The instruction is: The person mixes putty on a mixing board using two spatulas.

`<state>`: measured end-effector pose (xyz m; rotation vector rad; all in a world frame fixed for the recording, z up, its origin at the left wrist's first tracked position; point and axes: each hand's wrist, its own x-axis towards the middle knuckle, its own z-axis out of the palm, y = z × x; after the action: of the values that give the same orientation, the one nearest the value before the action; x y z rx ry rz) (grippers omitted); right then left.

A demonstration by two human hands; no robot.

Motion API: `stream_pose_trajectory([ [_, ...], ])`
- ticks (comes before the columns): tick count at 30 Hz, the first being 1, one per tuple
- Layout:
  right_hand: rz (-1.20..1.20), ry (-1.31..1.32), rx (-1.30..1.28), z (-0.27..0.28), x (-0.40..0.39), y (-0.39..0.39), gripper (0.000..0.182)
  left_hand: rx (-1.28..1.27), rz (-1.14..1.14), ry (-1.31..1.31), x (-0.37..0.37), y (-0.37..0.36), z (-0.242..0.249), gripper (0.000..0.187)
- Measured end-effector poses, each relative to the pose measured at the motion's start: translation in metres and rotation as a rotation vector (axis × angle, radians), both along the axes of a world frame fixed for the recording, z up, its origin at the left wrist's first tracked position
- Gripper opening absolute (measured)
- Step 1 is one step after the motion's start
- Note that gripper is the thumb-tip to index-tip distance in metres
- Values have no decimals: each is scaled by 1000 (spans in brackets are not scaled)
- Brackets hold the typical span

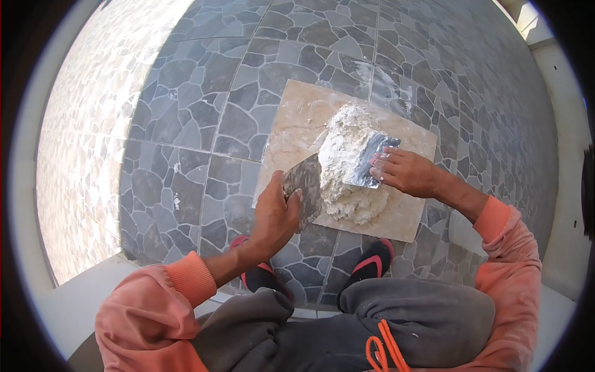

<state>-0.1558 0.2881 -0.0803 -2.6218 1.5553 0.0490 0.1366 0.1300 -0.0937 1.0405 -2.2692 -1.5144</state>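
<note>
A mound of white, lumpy plaster-like paste (346,149) lies on a beige square tile (297,118) on the floor. My left hand (276,208) grips a dark, stained flat scraper plate (305,189), its edge against the left side of the mound. My right hand (406,172) is closed on a shiny metal scraper blade (375,160), which rests against the mound's right side. White residue marks my right fingertips. The lower face of the metal blade is hidden by the paste and my fingers.
Grey stone-patterned floor tiles (186,118) surround the beige tile, with white smears (393,84) beyond it. My feet in black and red sandals (372,260) stand close to its near edge. Pale walls rise at left and right; bright sunlight falls on the left floor.
</note>
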Motion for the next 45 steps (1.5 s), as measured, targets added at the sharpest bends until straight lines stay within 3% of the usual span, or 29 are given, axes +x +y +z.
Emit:
stream_pose_trajectory([
  [2,-157,-119,144,23,0,-6,25,27,28,16,-8,-11,9,23],
  [5,-257,-137,124,56,-3,-40,29,35,70,78,-12,-28,9,24],
  [9,-394,-196,148,40,-14,-117,36,126,142,211,-10,-51,21,20],
  [13,-300,-149,350,3,-3,-203,39,85,196,163,9,-69,44,19],
  [14,-238,-143,387,-9,5,-221,39,85,187,147,20,-76,38,28],
  [18,46,-177,550,-67,62,-260,35,116,281,144,39,-78,47,30],
  [20,165,-93,628,-102,89,-257,29,111,311,159,48,-77,50,30],
  [24,283,8,743,-107,100,-238,24,104,406,216,51,-72,57,21],
  [34,143,-41,748,-21,52,-193,29,69,295,155,37,-74,52,21],
  [39,89,-151,481,-6,11,-129,29,88,252,233,15,-68,52,21],
  [45,94,-68,138,-1,-13,-30,25,106,170,269,-6,-67,46,20],
])
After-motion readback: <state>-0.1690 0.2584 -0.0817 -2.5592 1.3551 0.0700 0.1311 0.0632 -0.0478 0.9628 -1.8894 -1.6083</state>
